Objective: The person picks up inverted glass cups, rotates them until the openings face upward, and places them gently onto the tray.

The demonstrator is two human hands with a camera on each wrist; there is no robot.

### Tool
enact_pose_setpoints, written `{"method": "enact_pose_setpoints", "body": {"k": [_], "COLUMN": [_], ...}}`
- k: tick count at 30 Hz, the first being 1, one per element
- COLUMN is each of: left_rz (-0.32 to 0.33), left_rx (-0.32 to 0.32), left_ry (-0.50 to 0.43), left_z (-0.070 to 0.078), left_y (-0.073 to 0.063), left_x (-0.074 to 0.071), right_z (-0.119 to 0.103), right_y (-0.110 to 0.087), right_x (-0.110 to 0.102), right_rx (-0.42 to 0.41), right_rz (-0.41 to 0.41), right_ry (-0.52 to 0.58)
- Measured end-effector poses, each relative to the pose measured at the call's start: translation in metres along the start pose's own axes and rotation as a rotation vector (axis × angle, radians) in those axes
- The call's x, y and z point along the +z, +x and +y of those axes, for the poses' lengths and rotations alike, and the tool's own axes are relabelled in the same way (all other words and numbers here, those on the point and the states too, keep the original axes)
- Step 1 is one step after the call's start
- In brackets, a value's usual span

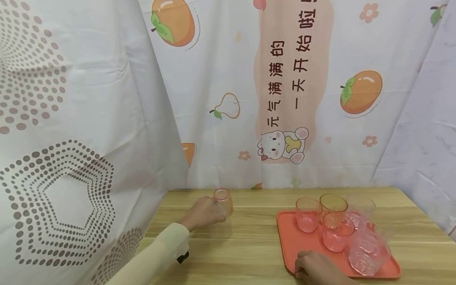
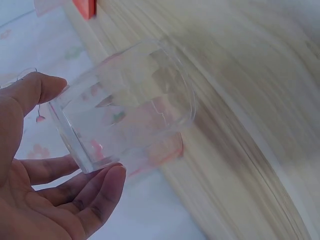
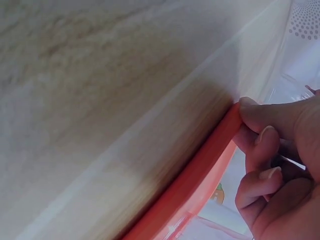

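Note:
My left hand (image 1: 205, 213) reaches to the back left of the table. In the left wrist view its thumb and fingers grip a clear drinking glass (image 2: 125, 107) by the thick base end, with the wide rim pointing towards the wood. A pink-rimmed glass (image 1: 223, 201) stands right by that hand in the head view. At the front of the red tray (image 1: 289, 251) is my right hand (image 1: 319, 268). Its thumb and index finger pinch the tray's edge in the right wrist view, the other fingers curled below.
On the tray stand a pink glass (image 1: 309, 223), an amber-rimmed glass (image 1: 333, 203), another pink glass (image 1: 336, 239) and more clear glassware (image 1: 368, 257). The wooden table (image 1: 223, 269) is bordered by a printed curtain (image 1: 229, 151) at the back and another on the left.

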State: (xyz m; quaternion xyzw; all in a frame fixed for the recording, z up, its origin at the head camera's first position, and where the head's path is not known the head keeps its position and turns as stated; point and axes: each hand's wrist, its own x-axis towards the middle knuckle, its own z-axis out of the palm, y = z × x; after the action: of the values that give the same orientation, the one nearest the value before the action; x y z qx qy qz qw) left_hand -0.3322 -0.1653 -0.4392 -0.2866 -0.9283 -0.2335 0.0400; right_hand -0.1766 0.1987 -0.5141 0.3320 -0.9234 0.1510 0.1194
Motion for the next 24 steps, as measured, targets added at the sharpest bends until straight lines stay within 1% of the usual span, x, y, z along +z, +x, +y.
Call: {"method": "enact_pose_setpoints", "body": {"k": [5,10,12,14,17,20,24], "left_rz": [-0.013,-0.017,-0.010,-0.010,-0.016,-0.030,-0.046], "left_rx": [-0.014,-0.026,-0.020,-0.014,-0.005,0.018,0.026], "left_ry": [-0.066,-0.079,-0.077,-0.094,-0.140,-0.199,-0.272], "left_z": [0.006,0.011,0.011,0.012,0.014,0.017,0.020], "left_y": [0.001,0.000,0.000,-0.001,-0.003,-0.003,-0.004], "left_x": [0.006,0.011,0.013,0.014,0.015,0.015,0.016], "right_z": [0.001,0.003,0.004,0.005,0.007,0.009,0.011], "right_y": [-0.001,0.000,0.001,0.001,0.002,0.004,0.005], "right_x": [-0.001,-0.002,-0.002,-0.003,-0.004,-0.006,-0.009], "right_rx": [-0.005,0.002,-0.002,-0.005,-0.005,0.002,0.049], "right_rz": [0.005,-0.010,-0.017,-0.024,-0.038,-0.055,-0.093], "right_ry": [-0.023,0.004,0.017,0.028,0.062,0.111,0.197]}}
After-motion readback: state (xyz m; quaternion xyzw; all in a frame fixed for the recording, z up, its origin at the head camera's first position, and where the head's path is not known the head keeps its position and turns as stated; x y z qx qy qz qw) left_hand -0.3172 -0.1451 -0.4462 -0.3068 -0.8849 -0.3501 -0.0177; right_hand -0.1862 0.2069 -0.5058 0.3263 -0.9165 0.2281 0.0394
